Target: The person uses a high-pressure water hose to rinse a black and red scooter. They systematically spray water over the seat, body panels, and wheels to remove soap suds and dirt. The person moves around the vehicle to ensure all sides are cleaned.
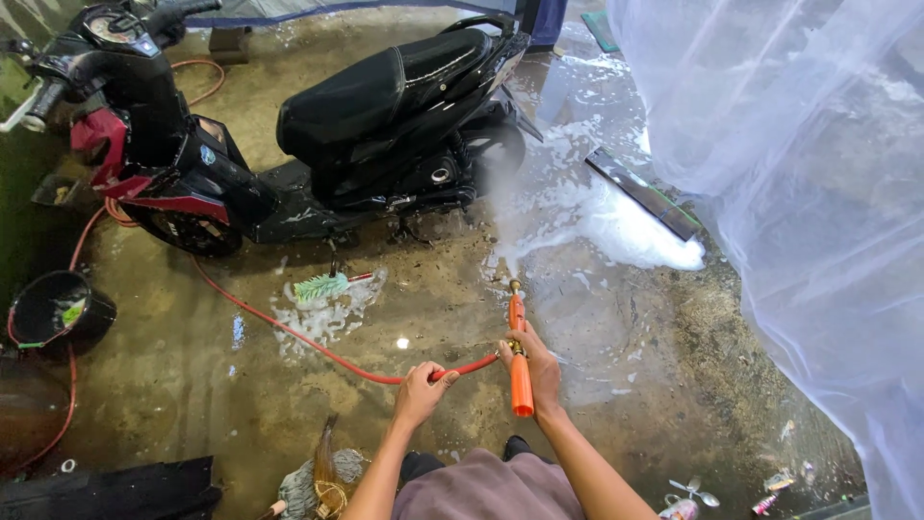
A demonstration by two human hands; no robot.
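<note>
The spray wand [520, 361], a slim orange plastic tube with a small brass nozzle at its far tip, sits low in the middle of the scene above wet, mottled concrete [241, 404]. The right hand [535, 371] has its fingers curled fully round the wand's lower half, thumb laid along the side, so only the butt end and the front half show. A thin red rubber hose [318, 347] joins the wand beside that hand. The left hand [422, 388] grips this hose just short of the join, fingers closed tight over it. From there the hose curves away leftward across the floor toward a round black bucket [60, 313].

White mist fans out from the nozzle toward the rear of a black scooter [318, 135] with a glossy padded seat and dark red front panels. Frothy white foam [616, 226] lies in a thick patch on the floor to the right of the rear wheel. A green bristled brush [322, 286] rests in a smaller puddle of suds near the scooter's stand. Sheer, crinkled translucent plastic sheeting [799, 183] hangs down the right side.
</note>
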